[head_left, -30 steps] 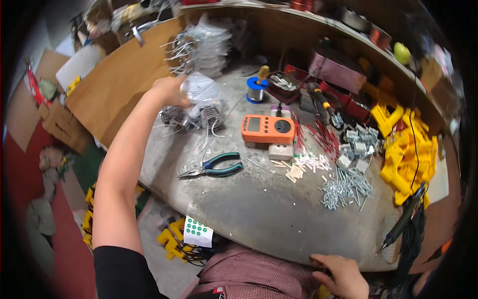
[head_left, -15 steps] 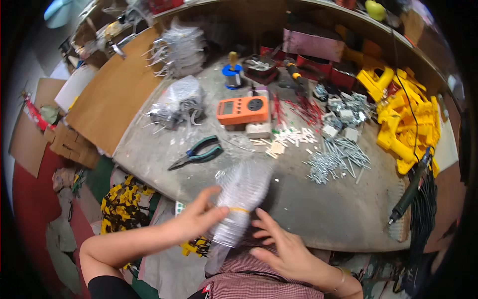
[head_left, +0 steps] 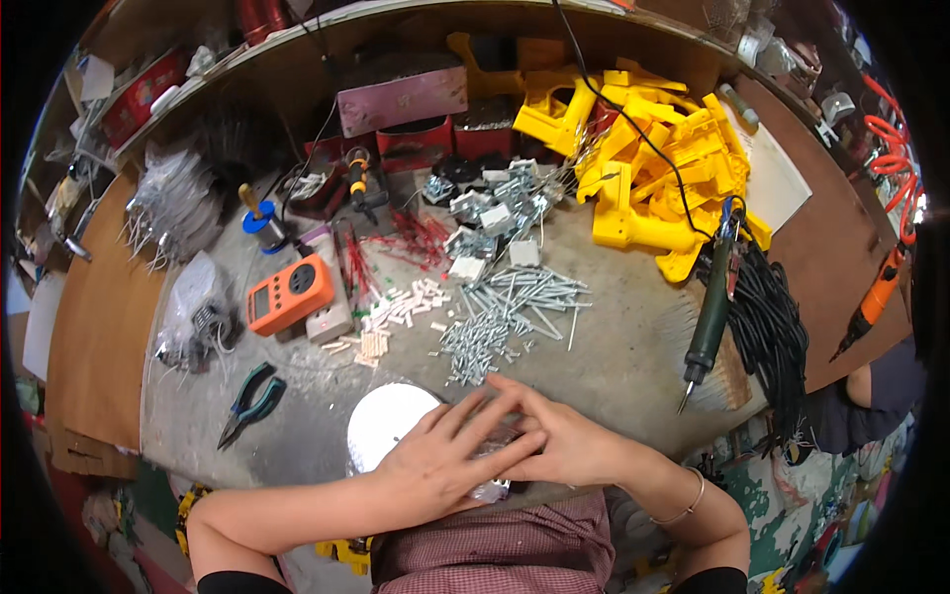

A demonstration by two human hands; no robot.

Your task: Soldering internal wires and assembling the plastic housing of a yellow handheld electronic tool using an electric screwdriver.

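- Left hand (head_left: 435, 457): fingers spread, partly blurred, overlapping the half-bent fingers of the right hand (head_left: 574, 441); whether either grips cannot be told.
- Crumpled clear plastic wrapping (head_left: 490, 491): beneath both hands at the grey worktable's (head_left: 633, 371) near edge, perhaps kept close for two-handed handling.
- Round, shiny white disc (head_left: 389, 421): beside the left hand.
- Loose silvery metal screws (head_left: 475, 346): just beyond the fingertips, likely obstructing forward reach.
- Teal-and-black-handled pliers (head_left: 255, 401): farther left.
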